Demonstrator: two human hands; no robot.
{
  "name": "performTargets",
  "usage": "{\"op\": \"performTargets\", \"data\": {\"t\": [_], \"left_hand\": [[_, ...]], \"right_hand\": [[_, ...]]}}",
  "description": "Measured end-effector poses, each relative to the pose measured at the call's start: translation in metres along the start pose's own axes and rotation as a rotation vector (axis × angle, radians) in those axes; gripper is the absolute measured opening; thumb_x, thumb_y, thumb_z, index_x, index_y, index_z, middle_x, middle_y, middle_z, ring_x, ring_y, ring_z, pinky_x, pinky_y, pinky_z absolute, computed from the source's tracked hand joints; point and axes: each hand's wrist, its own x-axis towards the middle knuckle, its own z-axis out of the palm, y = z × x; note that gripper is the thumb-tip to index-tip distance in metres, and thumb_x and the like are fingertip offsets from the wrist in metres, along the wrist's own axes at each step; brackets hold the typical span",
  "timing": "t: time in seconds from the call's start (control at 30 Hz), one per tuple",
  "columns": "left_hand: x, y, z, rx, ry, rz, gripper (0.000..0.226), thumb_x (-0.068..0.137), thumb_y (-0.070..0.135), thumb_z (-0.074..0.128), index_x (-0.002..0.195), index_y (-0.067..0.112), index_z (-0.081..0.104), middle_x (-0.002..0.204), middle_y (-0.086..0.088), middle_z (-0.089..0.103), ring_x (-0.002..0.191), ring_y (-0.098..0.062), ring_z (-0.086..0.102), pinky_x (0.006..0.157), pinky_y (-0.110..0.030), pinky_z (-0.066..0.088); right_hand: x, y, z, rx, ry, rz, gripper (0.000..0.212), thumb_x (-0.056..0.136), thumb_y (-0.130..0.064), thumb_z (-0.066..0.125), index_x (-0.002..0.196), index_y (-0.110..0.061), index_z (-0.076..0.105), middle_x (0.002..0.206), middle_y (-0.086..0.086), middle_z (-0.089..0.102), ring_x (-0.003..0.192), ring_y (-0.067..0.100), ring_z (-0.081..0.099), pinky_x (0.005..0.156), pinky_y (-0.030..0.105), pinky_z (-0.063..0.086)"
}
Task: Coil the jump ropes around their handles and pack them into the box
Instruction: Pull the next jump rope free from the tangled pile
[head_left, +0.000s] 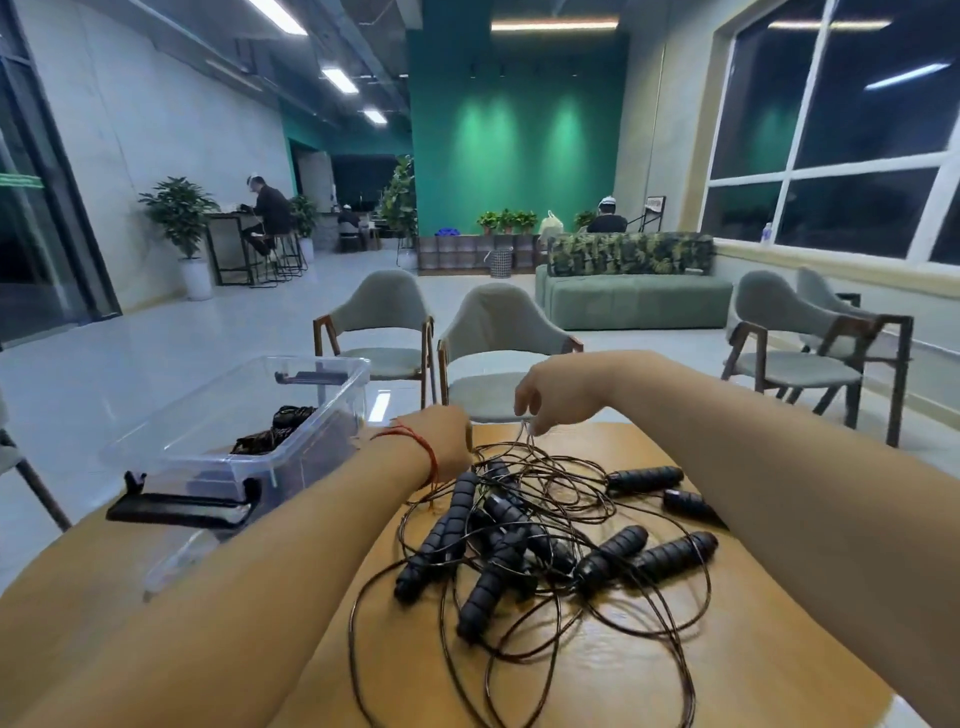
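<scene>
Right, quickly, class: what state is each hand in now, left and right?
Left hand: fingers hidden at the far edge of the jump ropes; cannot be told.
Right hand: closed, pinching a loop of rope cord.

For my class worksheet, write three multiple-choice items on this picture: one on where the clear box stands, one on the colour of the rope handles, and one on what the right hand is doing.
1. Where is the clear plastic box relative to the pile of jump ropes?
A. to its left
B. to its right
C. on the floor

2. What colour are the handles?
A. red
B. black
C. white

3. What is the right hand doing?
A. hanging idle
B. gripping the box
C. pinching a cord above the pile

Answers:
1 A, the box stands on the table at the pile's left.
2 B, every foam handle in view is black.
3 C, it pinches a thin cord lifted off the pile.
</scene>
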Motion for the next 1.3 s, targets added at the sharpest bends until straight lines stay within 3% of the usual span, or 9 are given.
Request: {"op": "performTargets", "data": {"t": [0.1,0.23,0.43,0.57,0.77,0.83,0.97,1.17,1.3], "left_hand": [[-0.007,-0.008,0.031,0.011,-0.080,-0.021,0.016,0.099,0.028,0.063,0.108,0.025,0.076,0.107,0.000,0.071,0.098,-0.020,0.066,0.091,-0.038,0.060],[-0.019,-0.019,0.062,-0.155,-0.224,-0.006,0.019,0.099,0.017,0.061,0.112,0.029,0.068,0.113,0.001,0.067,0.101,-0.018,0.064,0.089,-0.031,0.058],[-0.048,0.003,0.087,-0.283,-0.168,0.089,0.050,0.092,0.068,0.065,0.131,0.037,0.067,0.117,0.012,0.057,0.107,-0.011,0.057,0.094,-0.032,0.056],[-0.055,0.018,0.093,-0.083,-0.127,0.129,0.035,0.094,0.064,0.066,0.116,0.037,0.067,0.115,0.009,0.056,0.104,-0.014,0.056,0.095,-0.039,0.057],[-0.047,0.021,0.057,-0.302,0.133,0.109,0.010,0.108,0.039,0.054,0.111,0.030,0.059,0.098,0.009,0.064,0.089,-0.008,0.062,0.088,-0.035,0.059],[-0.040,0.017,0.035,-0.393,0.219,0.101,0.011,0.110,0.038,0.051,0.112,0.029,0.057,0.095,0.007,0.067,0.086,-0.010,0.066,0.082,-0.034,0.061],[-0.032,0.014,-0.023,-0.661,0.292,0.080,0.011,0.111,0.030,0.052,0.113,0.021,0.056,0.093,-0.003,0.070,0.077,-0.016,0.071,0.067,-0.027,0.060],[-0.026,0.017,-0.075,-0.817,0.361,0.121,0.015,0.104,0.028,0.062,0.104,0.015,0.067,0.076,-0.001,0.065,0.065,-0.015,0.061,0.066,-0.036,0.058],[-0.030,0.019,-0.082,-1.037,0.375,0.144,0.016,0.107,0.023,0.060,0.100,0.011,0.068,0.070,0.000,0.059,0.058,-0.010,0.054,0.054,-0.020,0.049]], "right_hand": [[-0.003,0.008,0.016,-0.017,-0.032,0.018,0.042,0.098,-0.039,0.073,0.139,-0.028,0.068,0.135,-0.002,0.067,0.109,0.020,0.057,0.105,0.039,0.050],[-0.021,0.014,0.036,-0.005,-0.091,0.003,0.037,0.102,-0.032,0.069,0.139,-0.026,0.069,0.133,-0.005,0.068,0.108,0.017,0.054,0.101,0.034,0.043],[-0.031,0.015,0.108,-0.009,-0.305,0.047,0.037,0.099,-0.040,0.073,0.131,-0.023,0.073,0.126,-0.002,0.073,0.116,0.024,0.066,0.093,0.036,0.051],[-0.037,0.013,0.132,0.030,-0.284,0.078,0.035,0.098,-0.036,0.074,0.128,-0.018,0.074,0.118,0.001,0.072,0.107,0.025,0.066,0.083,0.033,0.046],[-0.043,0.020,0.100,0.107,-0.089,0.124,0.019,0.104,-0.036,0.061,0.114,-0.024,0.072,0.110,-0.001,0.071,0.100,0.021,0.063,0.080,0.031,0.042],[-0.043,0.025,0.076,0.270,-0.012,0.126,0.016,0.109,-0.036,0.054,0.107,-0.025,0.064,0.107,-0.001,0.074,0.097,0.023,0.068,0.080,0.033,0.049],[-0.049,0.026,0.029,0.722,0.184,0.126,0.018,0.113,-0.035,0.047,0.110,-0.020,0.058,0.093,0.008,0.070,0.070,0.024,0.073,0.058,0.034,0.060],[-0.048,0.008,-0.043,0.918,0.581,0.042,0.018,0.111,-0.035,0.051,0.104,-0.027,0.064,0.085,0.000,0.054,0.066,0.016,0.047,0.057,0.031,0.040],[-0.048,-0.005,-0.073,0.973,0.723,-0.013,0.017,0.110,-0.031,0.058,0.096,-0.024,0.065,0.076,-0.010,0.053,0.060,0.004,0.045,0.056,0.026,0.031]]}}
